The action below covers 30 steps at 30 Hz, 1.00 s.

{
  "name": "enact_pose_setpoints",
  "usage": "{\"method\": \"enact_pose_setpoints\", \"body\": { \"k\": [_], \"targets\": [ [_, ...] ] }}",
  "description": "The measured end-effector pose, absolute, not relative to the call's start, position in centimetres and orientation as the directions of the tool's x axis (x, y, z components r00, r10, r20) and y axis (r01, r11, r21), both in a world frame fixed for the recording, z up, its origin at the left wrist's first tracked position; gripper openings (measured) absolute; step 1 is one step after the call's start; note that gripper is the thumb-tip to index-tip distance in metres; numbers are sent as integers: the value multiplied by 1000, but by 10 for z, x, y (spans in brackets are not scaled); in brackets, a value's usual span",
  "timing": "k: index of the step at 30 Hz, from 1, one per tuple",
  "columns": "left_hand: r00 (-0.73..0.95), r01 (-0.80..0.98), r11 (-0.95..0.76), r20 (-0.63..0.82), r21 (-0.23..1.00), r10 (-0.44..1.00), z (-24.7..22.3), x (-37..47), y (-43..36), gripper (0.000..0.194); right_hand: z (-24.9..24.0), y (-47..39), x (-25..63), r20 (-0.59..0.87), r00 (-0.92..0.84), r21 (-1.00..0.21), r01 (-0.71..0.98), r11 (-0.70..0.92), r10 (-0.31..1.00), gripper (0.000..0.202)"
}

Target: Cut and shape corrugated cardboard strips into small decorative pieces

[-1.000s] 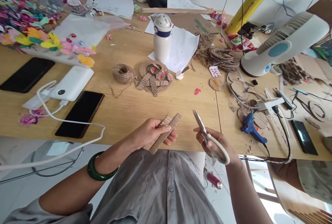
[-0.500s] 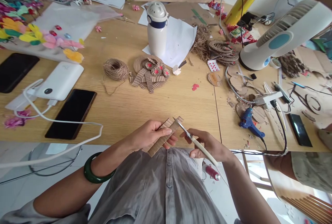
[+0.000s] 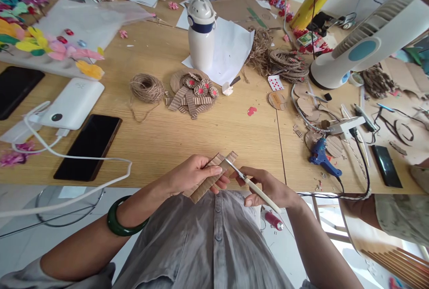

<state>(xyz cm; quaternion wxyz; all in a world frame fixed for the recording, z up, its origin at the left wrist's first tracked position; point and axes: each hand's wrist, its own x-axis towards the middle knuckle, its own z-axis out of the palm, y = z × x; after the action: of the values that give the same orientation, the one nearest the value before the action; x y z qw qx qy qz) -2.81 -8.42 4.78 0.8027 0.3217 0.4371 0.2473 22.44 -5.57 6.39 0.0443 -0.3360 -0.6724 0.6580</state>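
Head view: cardboard strips [image 3: 210, 175] gripped by left hand [image 3: 190, 173], scissors [image 3: 250, 182] by right hand [image 3: 268, 187].
Twine ball [image 3: 146, 88] and glue gun [image 3: 321, 158] are left apart on the tabletop [image 3: 208, 132].

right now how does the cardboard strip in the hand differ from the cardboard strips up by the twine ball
The held cardboard strip is gripped by the left hand at the table edge with scissors at it; the loose strips lie flat in a pile. The held one looks longer. Both are brown and corrugated.

Wooden table [image 3: 214, 132] carries 2 phones [image 3: 87, 147], twine ball [image 3: 146, 88], bottle [image 3: 201, 34].
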Motion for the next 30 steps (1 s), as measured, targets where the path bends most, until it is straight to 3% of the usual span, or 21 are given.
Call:
{"method": "enact_pose_setpoints", "body": {
  "k": [10,30],
  "targets": [
    [555,-167,692,-513,703,655,47,-32,-85,39,59,-58,221,-370,-785,-929,315,-195,497,55],
    [536,-130,699,-544,703,646,48,-28,-82,42,66,-55,223,-380,-770,-920,370,-127,513,64]
  ]
}}
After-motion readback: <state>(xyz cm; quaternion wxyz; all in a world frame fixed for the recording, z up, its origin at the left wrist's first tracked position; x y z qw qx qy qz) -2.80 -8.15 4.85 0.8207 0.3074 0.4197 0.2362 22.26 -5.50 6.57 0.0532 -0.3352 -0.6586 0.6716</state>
